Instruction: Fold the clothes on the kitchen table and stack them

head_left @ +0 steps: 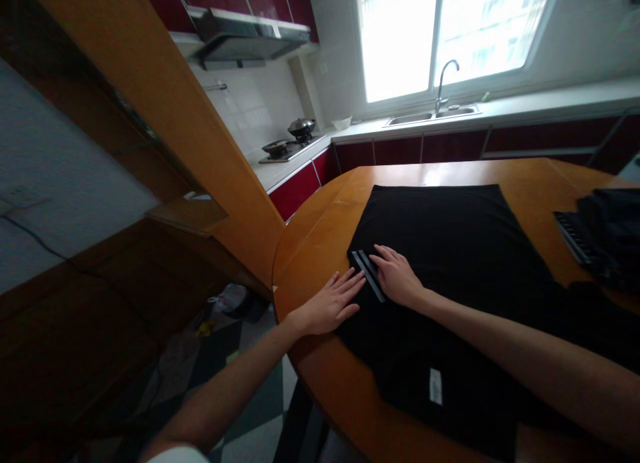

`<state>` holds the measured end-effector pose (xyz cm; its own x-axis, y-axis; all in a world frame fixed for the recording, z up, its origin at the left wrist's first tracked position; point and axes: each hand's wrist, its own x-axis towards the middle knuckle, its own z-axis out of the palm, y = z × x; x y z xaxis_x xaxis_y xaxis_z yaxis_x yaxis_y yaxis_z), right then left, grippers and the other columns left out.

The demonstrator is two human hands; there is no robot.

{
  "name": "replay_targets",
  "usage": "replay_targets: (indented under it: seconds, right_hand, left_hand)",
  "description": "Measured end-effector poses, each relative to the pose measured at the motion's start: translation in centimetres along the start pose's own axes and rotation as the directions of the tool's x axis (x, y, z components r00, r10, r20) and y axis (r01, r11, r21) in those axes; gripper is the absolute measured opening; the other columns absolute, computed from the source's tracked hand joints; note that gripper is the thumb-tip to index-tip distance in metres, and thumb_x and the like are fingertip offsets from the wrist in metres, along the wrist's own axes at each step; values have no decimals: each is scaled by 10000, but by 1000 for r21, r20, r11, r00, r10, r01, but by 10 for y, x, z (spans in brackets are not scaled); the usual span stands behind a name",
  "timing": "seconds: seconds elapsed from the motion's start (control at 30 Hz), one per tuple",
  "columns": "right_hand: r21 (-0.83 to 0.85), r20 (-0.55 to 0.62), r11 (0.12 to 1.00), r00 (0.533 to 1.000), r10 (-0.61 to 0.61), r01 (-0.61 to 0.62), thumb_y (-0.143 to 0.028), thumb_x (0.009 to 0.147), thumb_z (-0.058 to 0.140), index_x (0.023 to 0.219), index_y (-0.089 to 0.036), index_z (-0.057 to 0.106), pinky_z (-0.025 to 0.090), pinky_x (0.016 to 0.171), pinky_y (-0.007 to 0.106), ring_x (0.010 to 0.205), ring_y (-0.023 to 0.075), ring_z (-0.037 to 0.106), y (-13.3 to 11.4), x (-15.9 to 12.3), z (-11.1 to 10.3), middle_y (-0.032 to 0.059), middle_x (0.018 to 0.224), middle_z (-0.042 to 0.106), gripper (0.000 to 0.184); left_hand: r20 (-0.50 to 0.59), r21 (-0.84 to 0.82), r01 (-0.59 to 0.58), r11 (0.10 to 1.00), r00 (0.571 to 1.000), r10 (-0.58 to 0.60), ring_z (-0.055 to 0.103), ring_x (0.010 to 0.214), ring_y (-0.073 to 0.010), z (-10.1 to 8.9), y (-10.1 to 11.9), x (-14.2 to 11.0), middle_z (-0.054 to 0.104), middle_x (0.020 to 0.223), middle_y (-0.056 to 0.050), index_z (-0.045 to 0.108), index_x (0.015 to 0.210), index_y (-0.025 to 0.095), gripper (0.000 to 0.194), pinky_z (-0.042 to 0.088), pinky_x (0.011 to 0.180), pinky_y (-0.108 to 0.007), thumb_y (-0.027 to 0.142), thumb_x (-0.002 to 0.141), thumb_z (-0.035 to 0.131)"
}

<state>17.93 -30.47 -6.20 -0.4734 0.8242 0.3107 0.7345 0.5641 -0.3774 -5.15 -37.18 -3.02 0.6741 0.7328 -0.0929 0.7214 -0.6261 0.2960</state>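
A black shirt [450, 243] lies spread on the wooden table [315, 230], with a white label [435, 386] showing near its collar. Two pale stripes [369, 276] run across its left sleeve. My left hand [333, 303] rests flat at that sleeve's edge, fingers stretched toward the stripes. Just right of the stripes, my right hand [397, 274] lies on the cloth with its fingers extended and slightly bent. Neither hand appears to grip the fabric.
Dark folded clothes [607, 236] are piled at the table's right. Beyond stand a sink [433, 114] and a stove [290, 148] with pans. A wooden partition [200, 130] rises on the left, and bags [230, 300] lie on the floor.
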Motion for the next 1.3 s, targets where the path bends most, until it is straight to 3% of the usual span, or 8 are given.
replay_targets:
  seconds: [0.17,0.3,0.43,0.53,0.77,0.93,1.07,1.3]
  right_hand:
    - [-3,19,1000,1000,9,-9,-157,945,422,1399,-110,591,305,1181,429,1453,281,390,0,1,1,169,1552,459,487]
    - [-7,21,1000,1000,13,-13,-181,954,428,1403,-107,591,298,1188,438,1443,287,408,-1,1,0,177,1531,485,484]
    - [-21,32,1000,999,16,-15,-195,958,436,1412,-116,587,303,1185,442,1437,292,417,-1,1,-1,180,1523,493,485]
    - [-26,34,1000,999,12,-11,-194,960,435,1414,-117,586,310,1181,435,1427,288,433,-1,1,-2,182,1514,503,485]
    - [-20,36,1000,999,11,-11,-198,965,426,1415,-123,585,313,1177,438,1424,284,435,-3,1,-5,174,1517,503,484]
    - [-24,37,1000,999,17,-16,-196,963,430,1424,-116,578,303,1182,438,1431,287,425,-3,1,-5,178,1524,493,491]
    - [-2,49,1000,998,29,-29,-203,969,433,1423,-127,579,297,1182,456,1437,286,418,-2,0,-3,178,1533,483,484]
    - [-18,44,999,999,28,-27,-202,974,418,1413,-153,593,290,1186,456,1443,277,411,0,0,-1,157,1537,484,475]
  left_hand:
    - [69,-68,-59,996,996,63,58,1566,-243,-9,14,-26,151,1684,-34,134,1633,307,649,13,1264,-498,426,1061,418]
    - [96,-215,-118,970,985,141,483,1406,-232,-38,16,-28,570,1470,-33,572,1437,302,406,107,1269,-484,378,1061,439]
    - [-179,-277,-43,960,984,-7,717,1056,-221,-58,0,3,773,1116,-45,778,1107,253,345,444,1110,-413,390,1043,468]
    - [-349,-295,-39,955,934,-70,667,1174,-253,-47,-23,36,730,1227,-89,761,1156,222,309,490,1051,-401,363,1009,528]
    - [-189,-78,185,980,962,-197,210,1540,-304,-12,-70,60,315,1641,-84,460,1517,293,480,125,1211,-626,359,1043,423]
    - [-245,-9,152,988,958,-149,153,1557,-254,-13,-45,49,263,1660,-99,392,1559,224,512,122,1243,-541,268,1050,350]
    - [-107,-30,-54,998,993,50,151,1557,-232,-7,-13,32,242,1667,-61,288,1603,269,575,121,1261,-482,351,1051,425]
    - [-16,-33,-100,994,995,100,104,1561,-294,-7,0,-8,216,1671,36,361,1552,435,557,55,1254,-551,406,1018,515]
